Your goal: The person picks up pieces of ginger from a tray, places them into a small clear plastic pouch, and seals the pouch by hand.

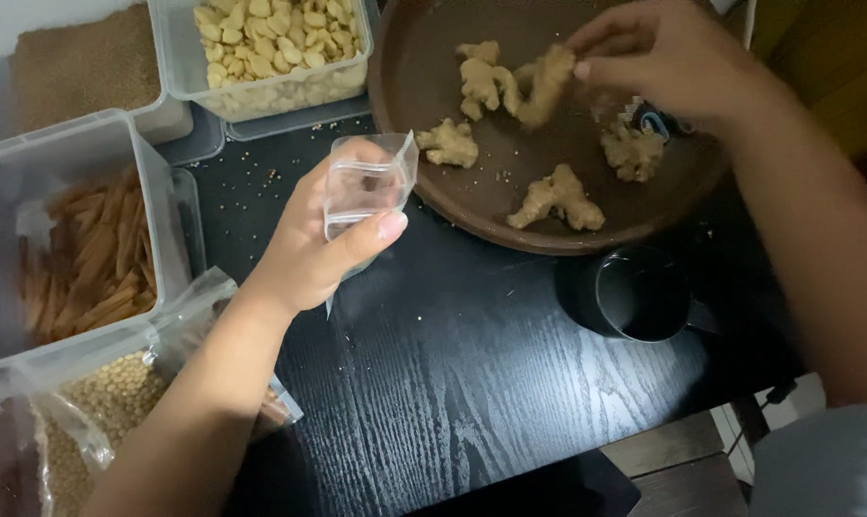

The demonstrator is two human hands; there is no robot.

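Near the frame's centre, the left hand [309, 244] pinches a small clear pouch [366, 187], light, limp and slick, best held by its rim. Upper right, the right hand [658, 57] closes on a knobbly, firm ginger root [546, 84] over the brown tray [424, 77]. Clear tubs at upper left hold pale cloves [271, 38]; a clear bag of beans [113, 397] lies lower left.
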